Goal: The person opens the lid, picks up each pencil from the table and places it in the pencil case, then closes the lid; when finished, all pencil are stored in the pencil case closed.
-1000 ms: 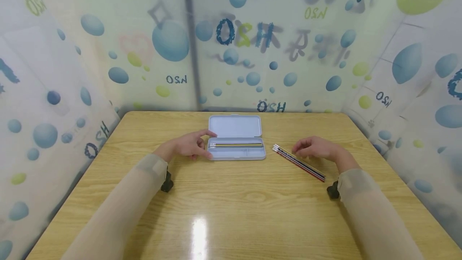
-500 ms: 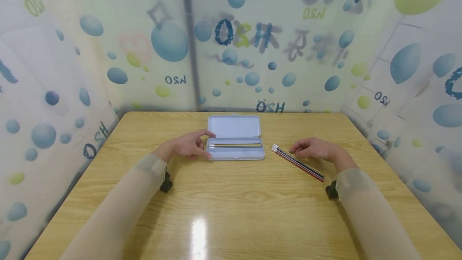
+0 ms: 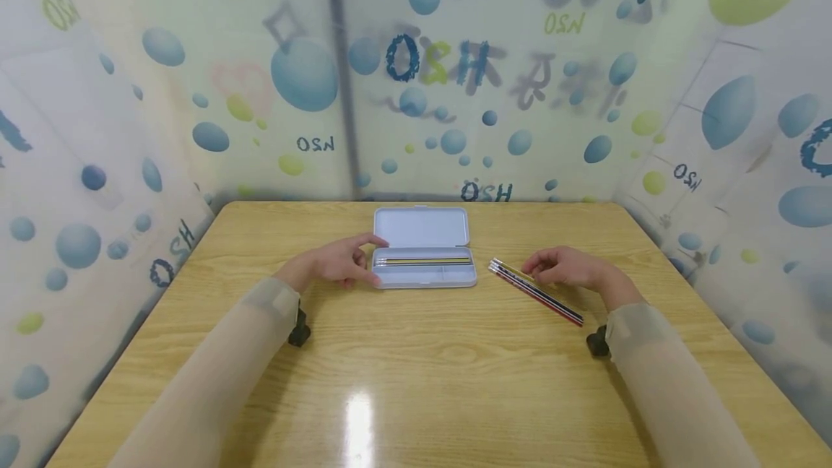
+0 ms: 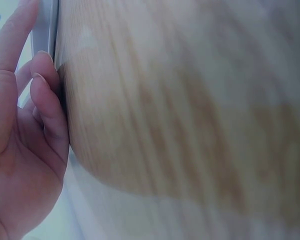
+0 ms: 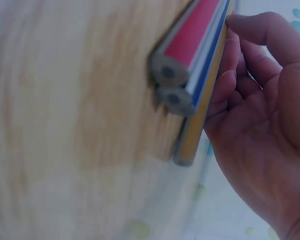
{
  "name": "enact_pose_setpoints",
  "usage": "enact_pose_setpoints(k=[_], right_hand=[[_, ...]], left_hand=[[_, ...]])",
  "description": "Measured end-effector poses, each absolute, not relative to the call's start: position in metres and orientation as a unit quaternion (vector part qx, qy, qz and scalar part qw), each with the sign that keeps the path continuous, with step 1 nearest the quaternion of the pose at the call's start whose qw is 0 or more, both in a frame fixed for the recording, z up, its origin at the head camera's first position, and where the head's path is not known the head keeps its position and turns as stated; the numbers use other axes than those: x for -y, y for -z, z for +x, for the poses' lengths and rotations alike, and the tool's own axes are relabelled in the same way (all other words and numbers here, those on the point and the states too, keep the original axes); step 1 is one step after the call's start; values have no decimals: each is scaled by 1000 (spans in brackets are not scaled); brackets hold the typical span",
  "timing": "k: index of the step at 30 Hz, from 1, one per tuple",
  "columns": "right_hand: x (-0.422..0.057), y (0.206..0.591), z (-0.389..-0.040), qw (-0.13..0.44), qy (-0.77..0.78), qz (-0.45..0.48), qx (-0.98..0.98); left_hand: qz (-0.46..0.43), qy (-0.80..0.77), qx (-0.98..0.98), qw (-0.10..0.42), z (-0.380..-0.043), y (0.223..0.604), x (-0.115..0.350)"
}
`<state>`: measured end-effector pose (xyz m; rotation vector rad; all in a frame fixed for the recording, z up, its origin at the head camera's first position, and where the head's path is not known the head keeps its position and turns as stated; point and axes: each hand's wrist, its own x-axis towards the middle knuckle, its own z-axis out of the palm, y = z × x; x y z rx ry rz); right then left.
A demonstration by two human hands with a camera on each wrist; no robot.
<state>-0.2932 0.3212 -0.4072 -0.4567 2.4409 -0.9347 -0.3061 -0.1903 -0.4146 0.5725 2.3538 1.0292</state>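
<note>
A white pencil case (image 3: 409, 278) lies open on the table, its lid (image 3: 421, 226) tipped back. Yellow-and-black striped pencils (image 3: 425, 261) rest in its rear compartment. My left hand (image 3: 341, 260) holds the case's left end between thumb and extended index finger, the other fingers curled. To the right of the case, a few pencils lie slanted side by side, among them a red pencil (image 5: 192, 37) and a blue-and-white one (image 5: 202, 82). My right hand (image 3: 565, 267) pinches the yellow pencil (image 5: 192, 137) at the far side of this group, thumb and fingertips along its shaft.
The wooden table (image 3: 416, 360) ends at a printed curtain (image 3: 416, 157) behind the case, and similar curtains rise on both sides. The case's front compartment has a small divider (image 3: 443, 274) towards its right. A dark wrist device (image 3: 299, 329) sits under the left cuff.
The yellow pencil has shifted slightly against the others under my right fingers. My left hand and the case stay where they were, apart from a slight drift of the view.
</note>
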Motion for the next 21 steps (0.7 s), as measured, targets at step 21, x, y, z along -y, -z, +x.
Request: enact_pose_setpoints(k=[21], right_hand=[[-319,407,-293,174,300,-172,-922]], left_hand=[[208,-383,-864,251,-306,416,190]])
